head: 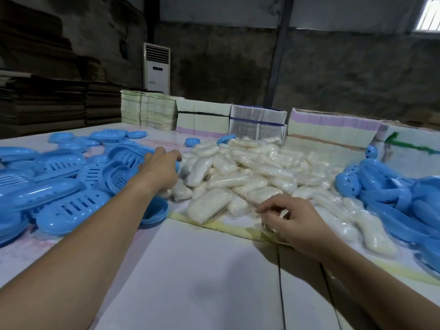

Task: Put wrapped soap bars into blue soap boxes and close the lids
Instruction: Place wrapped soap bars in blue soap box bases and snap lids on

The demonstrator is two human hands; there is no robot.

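Observation:
A heap of white soap bars in clear wrap (250, 167) lies mid-table. Blue slotted soap box parts (71, 208) are piled on the left, and more blue box shells (392, 198) on the right. My left hand (162, 167) reaches to the seam between the left blue pile and the soap heap, fingers bent down and hidden behind its back; a sliver of blue shows beside it. My right hand (292, 220) sits at the near edge of the heap, fingers curled, pinching the clear wrap of a soap bar (266, 228) under it.
The white table (202, 270) stretches toward me. A blue oval shell (154, 213) lies beside my left forearm. Stacks of flat printed cartons (202, 117) line the far edge. Behind them stand a tall air conditioner (157, 67) and flattened cardboard (47, 103).

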